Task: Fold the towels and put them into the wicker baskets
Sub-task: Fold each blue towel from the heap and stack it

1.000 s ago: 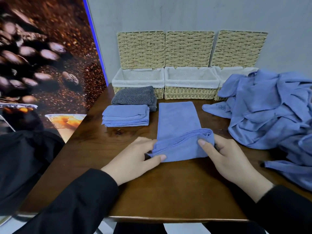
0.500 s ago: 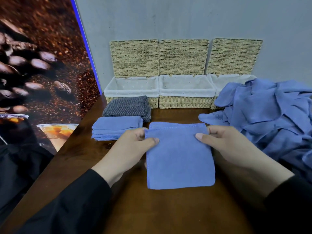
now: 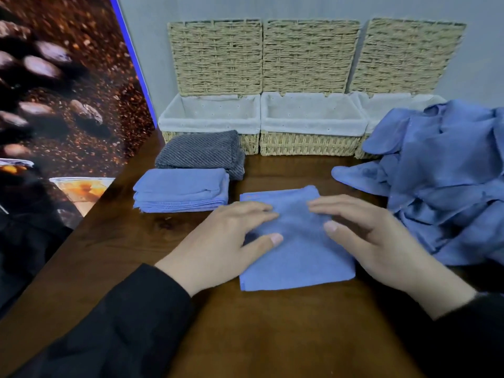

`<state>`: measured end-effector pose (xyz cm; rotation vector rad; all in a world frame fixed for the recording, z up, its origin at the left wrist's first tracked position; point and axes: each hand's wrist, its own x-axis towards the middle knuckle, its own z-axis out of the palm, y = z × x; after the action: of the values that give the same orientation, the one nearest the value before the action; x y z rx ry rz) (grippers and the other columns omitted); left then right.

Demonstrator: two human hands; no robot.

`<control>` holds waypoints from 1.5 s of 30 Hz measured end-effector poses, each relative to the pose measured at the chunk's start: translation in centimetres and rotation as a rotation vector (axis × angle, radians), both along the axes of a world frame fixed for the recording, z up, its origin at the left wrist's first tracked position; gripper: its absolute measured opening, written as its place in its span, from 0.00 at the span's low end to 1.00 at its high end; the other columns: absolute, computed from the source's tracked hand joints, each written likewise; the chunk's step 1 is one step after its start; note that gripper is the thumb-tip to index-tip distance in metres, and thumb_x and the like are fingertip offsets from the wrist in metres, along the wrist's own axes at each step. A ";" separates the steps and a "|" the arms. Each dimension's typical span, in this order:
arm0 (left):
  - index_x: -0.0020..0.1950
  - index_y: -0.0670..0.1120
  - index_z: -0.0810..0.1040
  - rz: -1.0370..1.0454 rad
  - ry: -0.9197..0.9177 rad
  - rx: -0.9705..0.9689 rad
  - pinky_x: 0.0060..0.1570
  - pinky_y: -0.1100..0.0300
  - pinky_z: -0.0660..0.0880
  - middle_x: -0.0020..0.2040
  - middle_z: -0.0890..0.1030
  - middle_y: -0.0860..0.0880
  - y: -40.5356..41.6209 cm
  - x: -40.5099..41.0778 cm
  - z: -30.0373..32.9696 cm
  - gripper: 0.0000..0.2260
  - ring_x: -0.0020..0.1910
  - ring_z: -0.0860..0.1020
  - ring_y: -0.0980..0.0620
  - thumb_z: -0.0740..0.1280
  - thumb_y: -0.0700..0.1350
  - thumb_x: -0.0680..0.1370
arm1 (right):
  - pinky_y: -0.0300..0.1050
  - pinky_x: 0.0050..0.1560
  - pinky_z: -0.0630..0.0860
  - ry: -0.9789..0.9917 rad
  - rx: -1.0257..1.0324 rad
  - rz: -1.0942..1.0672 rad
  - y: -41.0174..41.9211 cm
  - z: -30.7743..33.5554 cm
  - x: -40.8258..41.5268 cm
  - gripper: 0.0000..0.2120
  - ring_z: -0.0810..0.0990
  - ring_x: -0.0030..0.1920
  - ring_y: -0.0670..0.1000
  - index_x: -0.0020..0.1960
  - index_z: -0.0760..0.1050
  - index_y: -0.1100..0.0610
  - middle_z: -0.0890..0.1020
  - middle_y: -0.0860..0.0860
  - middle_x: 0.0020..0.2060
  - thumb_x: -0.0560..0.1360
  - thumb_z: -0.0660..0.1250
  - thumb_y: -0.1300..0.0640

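A blue towel [image 3: 300,257], folded into a square, lies flat on the dark wooden table [image 3: 245,336] in front of me. My left hand [image 3: 226,241] presses flat on its left half, fingers straight. My right hand [image 3: 371,236] presses flat on its right half in the same way. Three wicker baskets with white liners stand at the wall: the left basket [image 3: 210,120], the middle basket [image 3: 311,124] and the right basket [image 3: 387,105], partly covered by cloth. All three lids stand up against the wall.
A stack of folded blue towels [image 3: 181,190] lies left of my hands, with a folded dark grey towel [image 3: 201,152] behind it. A heap of unfolded blue towels [image 3: 441,175] fills the right side. A coffee-bean poster panel [image 3: 60,91] borders the left.
I folded the near half of the towel away from me into a square. Both hands let go of its far edge and now lie flat on top.
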<state>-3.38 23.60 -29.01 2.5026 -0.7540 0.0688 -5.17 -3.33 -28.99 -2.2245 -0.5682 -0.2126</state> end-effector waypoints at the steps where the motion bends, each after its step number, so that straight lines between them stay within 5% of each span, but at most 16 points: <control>1: 0.76 0.59 0.70 -0.018 0.046 0.062 0.77 0.61 0.55 0.77 0.64 0.63 -0.1 0.1 -0.2 0.33 0.76 0.57 0.67 0.52 0.72 0.75 | 0.36 0.74 0.62 0.062 -0.083 0.073 0.0 -0.5 0.0 0.22 0.68 0.74 0.39 0.69 0.76 0.45 0.74 0.34 0.70 0.80 0.61 0.39; 5: 0.81 0.60 0.55 -0.093 0.140 0.221 0.77 0.63 0.37 0.80 0.46 0.65 -0.1 0.8 -0.8 0.38 0.76 0.38 0.71 0.51 0.75 0.74 | 0.48 0.82 0.44 0.218 -0.382 0.149 -0.2 -1.2 0.3 0.30 0.45 0.77 0.31 0.79 0.59 0.39 0.52 0.30 0.79 0.79 0.53 0.33; 11: 0.81 0.63 0.48 -0.116 0.161 0.317 0.76 0.62 0.35 0.79 0.39 0.68 0.5 0.8 -0.5 0.29 0.74 0.32 0.70 0.53 0.65 0.82 | 0.51 0.81 0.43 0.215 -0.427 0.170 -0.8 -1.1 0.3 0.28 0.43 0.77 0.30 0.79 0.57 0.37 0.49 0.27 0.77 0.80 0.50 0.33; 17: 0.74 0.59 0.72 0.002 -0.053 0.090 0.73 0.72 0.50 0.77 0.64 0.64 1.0 -0.3 -1.0 0.30 0.75 0.56 0.70 0.52 0.69 0.76 | 0.49 0.79 0.43 0.208 -0.360 0.279 -1.9 -0.3 -1.0 0.31 0.47 0.79 0.34 0.71 0.68 0.36 0.56 0.28 0.77 0.71 0.70 0.31; 20: 0.65 0.57 0.80 0.042 -0.133 -0.034 0.70 0.65 0.63 0.67 0.76 0.64 1.4 -0.8 -0.7 0.27 0.68 0.68 0.69 0.56 0.70 0.77 | 0.47 0.80 0.46 0.155 -0.414 0.224 -1.5 -0.3 -1.3 0.27 0.48 0.78 0.32 0.68 0.69 0.37 0.57 0.27 0.76 0.73 0.72 0.36; 23: 0.65 0.54 0.80 -0.088 -0.140 -0.026 0.68 0.60 0.63 0.63 0.78 0.62 1.6 -1.5 -0.2 0.27 0.66 0.70 0.66 0.58 0.71 0.77 | 0.49 0.79 0.57 0.054 -0.329 0.121 -1.1 -0.5 -1.4 0.14 0.59 0.75 0.31 0.61 0.75 0.39 0.68 0.27 0.71 0.77 0.68 0.40; 26: 0.70 0.56 0.75 -0.158 -0.122 0.086 0.70 0.61 0.59 0.66 0.75 0.62 1.3 -2.2 -0.2 0.33 0.68 0.68 0.65 0.63 0.74 0.72 | 0.46 0.72 0.68 0.042 -0.258 -0.013 -1.0 -0.5 -1.4 0.16 0.70 0.69 0.35 0.63 0.77 0.37 0.75 0.26 0.64 0.77 0.62 0.37; 29: 0.62 0.56 0.79 -0.113 -0.204 0.033 0.66 0.55 0.66 0.60 0.78 0.62 0.9 -2.2 -0.4 0.19 0.63 0.74 0.62 0.66 0.65 0.76 | 0.44 0.63 0.73 0.086 -0.233 -0.023 -1.0 0.1 -1.7 0.16 0.74 0.63 0.39 0.60 0.76 0.34 0.79 0.32 0.58 0.74 0.64 0.34; 31: 0.54 0.55 0.81 -0.073 -0.160 -0.104 0.59 0.52 0.69 0.54 0.80 0.60 1.0 -2.1 -0.1 0.08 0.56 0.77 0.59 0.69 0.56 0.78 | 0.44 0.61 0.73 0.155 -0.289 0.009 -0.8 0.6 -1.9 0.21 0.72 0.62 0.39 0.59 0.73 0.34 0.78 0.33 0.58 0.69 0.68 0.30; 34: 0.50 0.53 0.82 -0.071 -0.028 -0.209 0.56 0.52 0.73 0.50 0.80 0.58 1.1 -2.3 0.4 0.05 0.54 0.79 0.54 0.71 0.54 0.78 | 0.45 0.54 0.75 0.130 -0.247 -0.016 -0.6 0.5 -2.0 0.20 0.75 0.53 0.43 0.56 0.73 0.37 0.80 0.39 0.52 0.69 0.68 0.30; 37: 0.44 0.56 0.81 -0.003 0.144 -0.357 0.47 0.63 0.73 0.42 0.81 0.59 1.1 -2.6 1.2 0.04 0.45 0.80 0.58 0.70 0.52 0.78 | 0.60 0.44 0.78 0.130 -0.033 -0.041 -0.4 0.6 -2.2 0.16 0.78 0.40 0.55 0.53 0.76 0.43 0.81 0.50 0.41 0.73 0.68 0.34; 39: 0.45 0.58 0.83 0.052 0.271 -0.447 0.47 0.68 0.74 0.43 0.84 0.62 1.0 -2.7 1.7 0.05 0.45 0.82 0.63 0.70 0.48 0.79 | 0.62 0.43 0.78 0.153 0.093 -0.051 -0.1 0.6 -2.3 0.15 0.80 0.41 0.60 0.53 0.78 0.46 0.82 0.51 0.40 0.73 0.69 0.37; 42: 0.52 0.49 0.85 0.124 0.386 -0.568 0.56 0.61 0.78 0.49 0.87 0.56 0.8 -2.4 1.9 0.06 0.52 0.84 0.57 0.68 0.46 0.80 | 0.63 0.43 0.79 0.168 0.219 -0.110 0.6 0.7 -2.0 0.14 0.81 0.42 0.60 0.52 0.79 0.47 0.83 0.53 0.39 0.72 0.69 0.39; 45: 0.50 0.45 0.83 0.246 0.427 -0.667 0.57 0.50 0.79 0.44 0.87 0.48 0.5 -1.6 1.3 0.04 0.47 0.86 0.48 0.70 0.45 0.79 | 0.59 0.46 0.80 0.194 0.303 -0.188 1.1 0.1 -1.3 0.09 0.83 0.43 0.53 0.50 0.78 0.45 0.85 0.49 0.40 0.73 0.71 0.44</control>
<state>-4.97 24.08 -27.72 1.8605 -0.1907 -0.1100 -6.50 -2.21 -28.91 -1.9735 -0.2057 -0.1650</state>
